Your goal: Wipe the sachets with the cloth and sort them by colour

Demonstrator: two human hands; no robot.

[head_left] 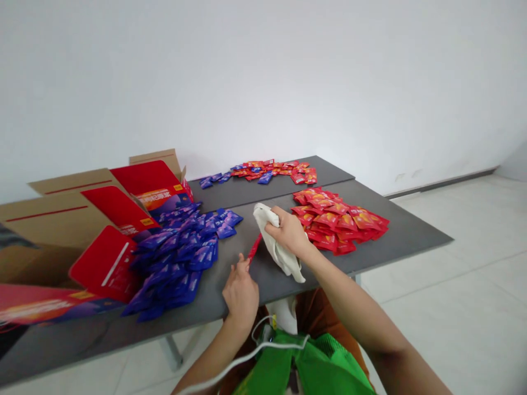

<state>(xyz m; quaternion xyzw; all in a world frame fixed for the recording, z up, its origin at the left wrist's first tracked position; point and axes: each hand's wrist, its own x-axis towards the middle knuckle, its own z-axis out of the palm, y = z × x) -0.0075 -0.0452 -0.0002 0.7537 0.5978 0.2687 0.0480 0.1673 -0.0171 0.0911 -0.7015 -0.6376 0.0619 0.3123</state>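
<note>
My left hand (241, 291) is closed on one end of a red sachet (254, 248), which tilts up from it over the dark table. Bunched in my right hand (288, 233) is a white cloth (276, 249), its lower corner hanging near the table's front edge. The cloth is just right of the sachet; whether they touch I cannot tell. A heap of red sachets (335, 219) lies right of my right hand. Left of my left hand spreads a large heap of blue sachets (181, 258).
Open cardboard boxes (53, 219) with red flaps stand at the left, beside the blue heap. Mixed red and blue sachets (267, 170) are scattered at the back of the table (395, 230). A white cable (247, 357) runs across my green clothing. A white wall rises behind.
</note>
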